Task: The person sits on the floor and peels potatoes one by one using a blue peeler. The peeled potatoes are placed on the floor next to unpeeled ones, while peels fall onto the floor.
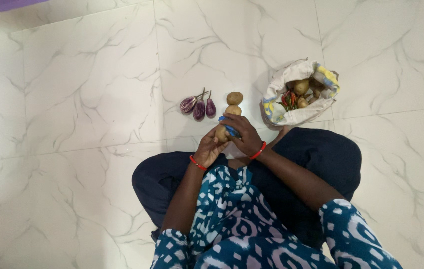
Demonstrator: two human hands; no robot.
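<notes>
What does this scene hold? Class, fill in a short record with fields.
Setting: white marble-look floor, person seated cross-legged
Left hand: holds a potato
Right hand: grips a blue-handled peeler against that potato
Floor ahead: two more potatoes; three small purple eggplants
Right side: open cloth bag with potatoes and chillies

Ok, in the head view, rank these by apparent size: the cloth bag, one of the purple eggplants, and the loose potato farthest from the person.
1. Cloth bag, clearly the largest.
2. and 3. Purple eggplant and loose potato look nearly alike: the eggplant is longer, the potato rounder, so no ranking between them.
</notes>
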